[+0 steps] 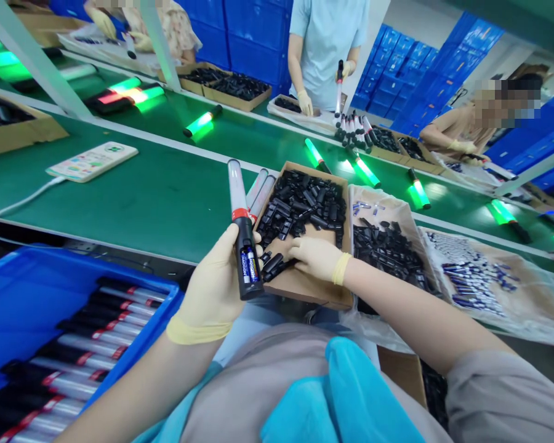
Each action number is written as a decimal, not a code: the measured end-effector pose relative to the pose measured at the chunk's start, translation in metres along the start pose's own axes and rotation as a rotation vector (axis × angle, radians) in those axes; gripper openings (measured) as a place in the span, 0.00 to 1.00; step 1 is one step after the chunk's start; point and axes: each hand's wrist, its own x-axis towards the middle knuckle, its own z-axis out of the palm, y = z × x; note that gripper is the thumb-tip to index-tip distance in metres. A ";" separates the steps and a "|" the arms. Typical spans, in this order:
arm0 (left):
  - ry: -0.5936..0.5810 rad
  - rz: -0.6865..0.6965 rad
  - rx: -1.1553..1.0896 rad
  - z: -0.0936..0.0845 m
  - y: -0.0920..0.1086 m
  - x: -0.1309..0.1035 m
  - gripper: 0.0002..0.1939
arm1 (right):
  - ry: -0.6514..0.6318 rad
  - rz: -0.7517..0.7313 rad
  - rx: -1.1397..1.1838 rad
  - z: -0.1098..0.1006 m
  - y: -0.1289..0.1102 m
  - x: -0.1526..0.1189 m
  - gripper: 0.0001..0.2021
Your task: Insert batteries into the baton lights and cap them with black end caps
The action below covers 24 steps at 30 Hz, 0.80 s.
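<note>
— Light stick: position and grip?

— Centre of the frame, tilted slightly, batteries exposed; the left hand is closed around its black handle.

— Right hand?

— Apart from the left, at black parts in the carton, right of centre; whether it grips one, I cannot tell.

— Farther out?

— Glowing green sticks lie on the green belt, upper frame.
</note>
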 end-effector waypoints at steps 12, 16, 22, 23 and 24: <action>-0.181 -0.096 0.150 0.016 -0.045 0.003 0.12 | 0.425 0.133 1.315 -0.009 -0.029 -0.083 0.24; -0.322 -0.079 0.202 0.022 -0.065 0.005 0.11 | 0.528 0.290 1.433 -0.013 -0.048 -0.097 0.16; -0.168 -0.041 0.250 0.035 -0.058 0.000 0.12 | 0.854 0.499 0.975 -0.009 -0.003 -0.133 0.15; -0.098 -0.030 0.243 0.036 -0.052 0.000 0.13 | 0.846 0.570 0.820 -0.007 0.009 -0.143 0.14; -0.035 -0.016 0.238 0.036 -0.045 0.000 0.14 | 0.795 0.651 0.659 -0.005 0.019 -0.152 0.13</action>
